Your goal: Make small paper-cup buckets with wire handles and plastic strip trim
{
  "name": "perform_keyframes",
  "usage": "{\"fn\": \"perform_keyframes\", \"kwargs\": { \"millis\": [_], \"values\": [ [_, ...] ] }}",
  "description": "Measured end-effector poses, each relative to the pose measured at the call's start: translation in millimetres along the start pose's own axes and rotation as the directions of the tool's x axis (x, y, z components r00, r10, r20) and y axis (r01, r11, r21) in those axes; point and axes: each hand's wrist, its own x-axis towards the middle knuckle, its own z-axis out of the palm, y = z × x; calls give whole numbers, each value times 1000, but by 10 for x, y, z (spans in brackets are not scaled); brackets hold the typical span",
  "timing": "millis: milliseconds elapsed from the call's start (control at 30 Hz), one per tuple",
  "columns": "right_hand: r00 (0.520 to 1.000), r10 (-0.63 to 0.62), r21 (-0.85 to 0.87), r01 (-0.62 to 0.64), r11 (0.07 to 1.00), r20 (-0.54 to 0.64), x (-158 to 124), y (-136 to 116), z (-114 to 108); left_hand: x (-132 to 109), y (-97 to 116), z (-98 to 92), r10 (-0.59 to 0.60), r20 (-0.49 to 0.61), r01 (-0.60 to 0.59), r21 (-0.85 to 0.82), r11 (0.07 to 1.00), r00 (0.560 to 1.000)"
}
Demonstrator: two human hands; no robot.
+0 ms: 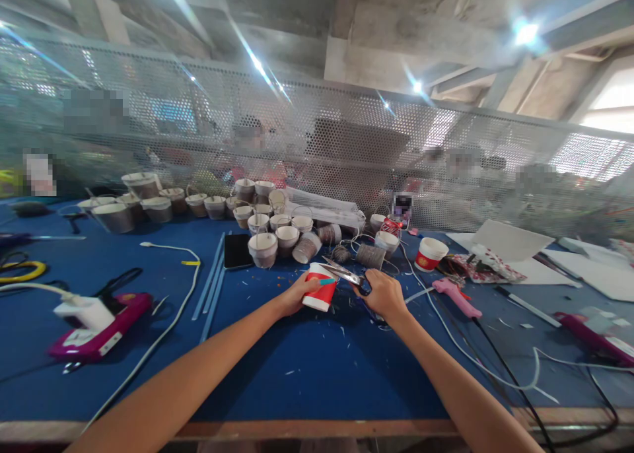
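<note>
My left hand (pixel 296 294) is closed around a red and white paper cup (pixel 317 300), tilted a little above the blue table. A teal strip shows at the thumb, against the cup's side. In my right hand (pixel 384 291) is a pair of scissors (pixel 351 276), fingers wrapped in the handles. Its blades point left across the cup's upper rim; I cannot tell whether they touch the paper. Just behind lie a spool of grey twine (pixel 370 256) and a small ball of twine (pixel 340 253).
Several twine-wrapped cups with handles (pixel 262 247) stand behind. Another red paper cup (pixel 430 253) and a pink glue gun (pixel 458 298) are to the right. Clear glue sticks (pixel 211 291), a black phone (pixel 238 251) and a magenta power strip (pixel 102 327) lie left. Cables cross both sides.
</note>
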Motion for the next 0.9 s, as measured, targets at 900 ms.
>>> {"fn": "perform_keyframes", "kwargs": {
  "millis": [900],
  "values": [
    [993, 26, 12, -27, 1000, 111, -6, -72, -75, 1, -22, 41, 31, -2, -31, 45, 999, 1000]
  ]
}}
